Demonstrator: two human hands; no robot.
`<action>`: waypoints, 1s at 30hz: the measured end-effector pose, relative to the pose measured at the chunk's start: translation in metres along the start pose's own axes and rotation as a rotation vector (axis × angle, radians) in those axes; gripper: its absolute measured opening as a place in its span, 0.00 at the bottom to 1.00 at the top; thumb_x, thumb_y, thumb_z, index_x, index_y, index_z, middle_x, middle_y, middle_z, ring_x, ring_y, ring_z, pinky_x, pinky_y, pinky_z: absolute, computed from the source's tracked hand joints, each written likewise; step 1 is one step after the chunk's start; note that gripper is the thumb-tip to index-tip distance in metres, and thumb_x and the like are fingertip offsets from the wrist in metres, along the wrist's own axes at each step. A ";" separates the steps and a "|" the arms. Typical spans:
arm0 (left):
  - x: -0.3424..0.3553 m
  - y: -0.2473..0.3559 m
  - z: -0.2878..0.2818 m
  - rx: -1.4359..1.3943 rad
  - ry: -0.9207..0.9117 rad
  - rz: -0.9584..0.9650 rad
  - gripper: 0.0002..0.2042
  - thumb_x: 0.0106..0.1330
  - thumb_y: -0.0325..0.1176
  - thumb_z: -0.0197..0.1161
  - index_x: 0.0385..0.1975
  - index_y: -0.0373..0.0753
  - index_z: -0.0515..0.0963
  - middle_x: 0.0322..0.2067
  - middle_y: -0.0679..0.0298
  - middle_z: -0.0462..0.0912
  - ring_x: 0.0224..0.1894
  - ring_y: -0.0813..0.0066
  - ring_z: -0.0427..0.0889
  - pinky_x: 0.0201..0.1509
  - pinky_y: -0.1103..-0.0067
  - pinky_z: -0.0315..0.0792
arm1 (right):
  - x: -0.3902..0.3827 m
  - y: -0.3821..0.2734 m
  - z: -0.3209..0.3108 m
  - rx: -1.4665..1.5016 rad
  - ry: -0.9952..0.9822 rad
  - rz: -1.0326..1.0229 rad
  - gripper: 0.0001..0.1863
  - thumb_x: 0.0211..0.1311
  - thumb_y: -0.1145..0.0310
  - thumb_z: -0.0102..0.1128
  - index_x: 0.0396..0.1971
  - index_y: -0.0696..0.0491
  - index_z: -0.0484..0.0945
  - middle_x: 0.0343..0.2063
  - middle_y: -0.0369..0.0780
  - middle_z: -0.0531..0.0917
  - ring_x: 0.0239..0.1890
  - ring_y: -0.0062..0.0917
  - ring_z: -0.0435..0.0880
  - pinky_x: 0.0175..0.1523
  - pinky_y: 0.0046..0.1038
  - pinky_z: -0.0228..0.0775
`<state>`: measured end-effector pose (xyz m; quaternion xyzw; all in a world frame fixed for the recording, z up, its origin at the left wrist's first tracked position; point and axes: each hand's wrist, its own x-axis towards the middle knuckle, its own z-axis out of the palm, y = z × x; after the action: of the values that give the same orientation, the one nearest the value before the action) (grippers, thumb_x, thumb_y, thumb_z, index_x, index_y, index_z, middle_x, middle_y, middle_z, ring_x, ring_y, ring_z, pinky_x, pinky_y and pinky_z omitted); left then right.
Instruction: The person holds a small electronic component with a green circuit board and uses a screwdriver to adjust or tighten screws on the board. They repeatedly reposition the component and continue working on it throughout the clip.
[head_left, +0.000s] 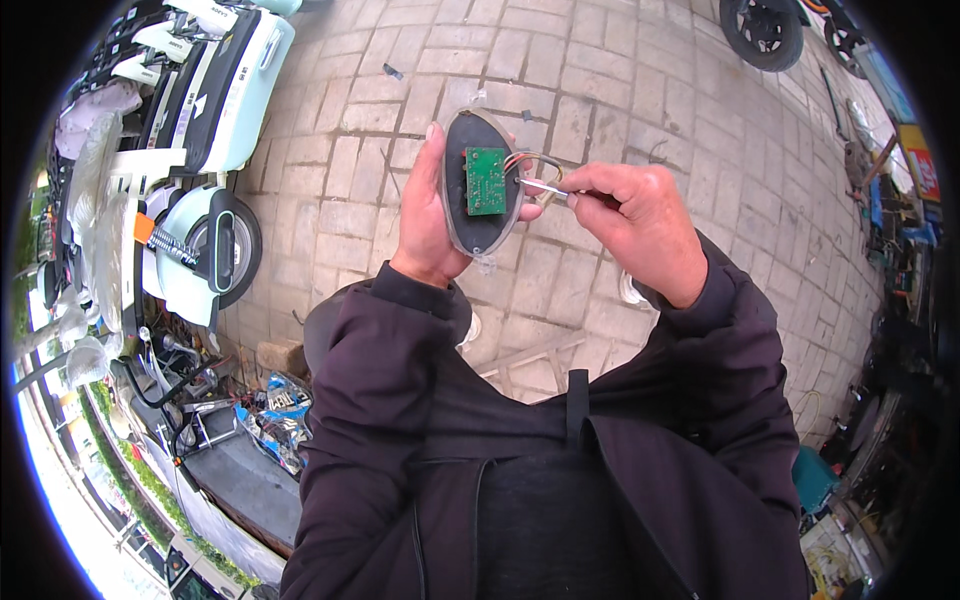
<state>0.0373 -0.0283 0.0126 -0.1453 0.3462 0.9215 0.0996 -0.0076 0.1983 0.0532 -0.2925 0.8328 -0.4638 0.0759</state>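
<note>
Hands meet just above the centre of our view, over grey brick paving. Our left hand is wrapped around an oval dark housing, thumb along its left rim and fingertips showing at its right edge, so it is closed on that part and holds it upright with its open face toward us. Inside the housing sits a small green circuit board, a little above the middle of the oval. From the board's right side a short loop of coloured wires curls out toward three o'clock.

Our right hand comes in from four o'clock with fingers pinched shut on a thin metal tool — its tip reaches to the right edge of the board, just beside the wires; we cannot tell whether it touches the board itself.

Both forearms wear dark jacket sleeves rising from the lower edge. At nine to ten o'clock stands a pale mint scooter, its rear wheel toward us, with tools and packets on the ground at seven o'clock. Another dark wheel shows at one o'clock
</note>
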 end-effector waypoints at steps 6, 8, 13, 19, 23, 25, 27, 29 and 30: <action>-0.001 0.000 -0.001 0.012 -0.064 0.010 0.34 0.80 0.62 0.42 0.61 0.32 0.74 0.53 0.50 0.82 0.53 0.56 0.85 0.49 0.55 0.88 | -0.001 0.005 0.004 0.034 0.001 0.003 0.08 0.59 0.79 0.63 0.38 0.58 0.86 0.20 0.44 0.81 0.21 0.28 0.79 0.30 0.28 0.70; 0.002 -0.002 -0.001 0.024 -0.021 0.023 0.37 0.80 0.64 0.40 0.64 0.31 0.72 0.54 0.46 0.81 0.53 0.50 0.85 0.51 0.54 0.87 | -0.001 0.004 0.005 0.082 -0.013 0.047 0.09 0.58 0.79 0.63 0.38 0.58 0.87 0.21 0.45 0.82 0.21 0.29 0.81 0.30 0.28 0.72; 0.000 0.000 -0.003 0.108 -0.059 0.051 0.42 0.78 0.67 0.37 0.66 0.27 0.70 0.54 0.43 0.81 0.54 0.47 0.85 0.53 0.56 0.86 | -0.004 -0.004 -0.001 0.338 -0.197 0.169 0.09 0.60 0.79 0.63 0.39 0.59 0.87 0.19 0.41 0.78 0.22 0.17 0.76 0.30 0.23 0.69; 0.001 -0.001 -0.001 0.112 -0.053 0.090 0.43 0.77 0.69 0.35 0.66 0.28 0.69 0.54 0.44 0.82 0.53 0.47 0.85 0.53 0.58 0.86 | -0.012 -0.012 0.012 0.298 -0.255 0.028 0.11 0.60 0.84 0.60 0.41 0.61 0.86 0.21 0.37 0.81 0.23 0.16 0.77 0.31 0.23 0.69; 0.003 -0.002 -0.003 0.150 -0.055 0.106 0.43 0.77 0.69 0.35 0.67 0.28 0.69 0.54 0.44 0.82 0.54 0.48 0.85 0.53 0.58 0.86 | -0.016 -0.012 0.014 0.278 -0.258 0.029 0.12 0.59 0.84 0.60 0.41 0.60 0.86 0.22 0.39 0.81 0.23 0.17 0.77 0.30 0.24 0.68; 0.003 -0.003 -0.004 0.161 -0.054 0.109 0.43 0.77 0.69 0.35 0.67 0.28 0.69 0.54 0.44 0.82 0.54 0.48 0.85 0.53 0.58 0.86 | -0.017 -0.013 0.015 0.287 -0.242 0.012 0.12 0.59 0.84 0.60 0.40 0.60 0.86 0.22 0.40 0.81 0.22 0.17 0.77 0.30 0.24 0.68; 0.003 -0.003 -0.003 0.169 -0.053 0.109 0.43 0.77 0.69 0.35 0.66 0.28 0.69 0.54 0.44 0.82 0.54 0.48 0.85 0.53 0.59 0.86 | -0.017 -0.013 0.017 0.288 -0.225 -0.002 0.11 0.58 0.84 0.60 0.40 0.60 0.86 0.22 0.40 0.82 0.21 0.17 0.76 0.29 0.24 0.68; 0.003 -0.003 -0.002 0.175 -0.054 0.109 0.43 0.77 0.69 0.35 0.66 0.29 0.69 0.54 0.44 0.82 0.53 0.48 0.86 0.52 0.59 0.87 | -0.017 -0.014 0.017 0.278 -0.223 0.002 0.11 0.58 0.84 0.60 0.40 0.60 0.87 0.21 0.40 0.82 0.21 0.17 0.76 0.29 0.24 0.68; 0.003 -0.003 -0.002 0.176 -0.049 0.109 0.43 0.77 0.69 0.35 0.66 0.29 0.69 0.54 0.44 0.82 0.53 0.48 0.86 0.52 0.60 0.87 | -0.017 -0.015 0.018 0.274 -0.223 0.007 0.11 0.58 0.84 0.60 0.40 0.60 0.87 0.21 0.40 0.82 0.21 0.17 0.76 0.29 0.24 0.67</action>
<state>0.0358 -0.0269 0.0086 -0.0944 0.4309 0.8947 0.0701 0.0199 0.1892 0.0530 -0.3262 0.7491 -0.5375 0.2086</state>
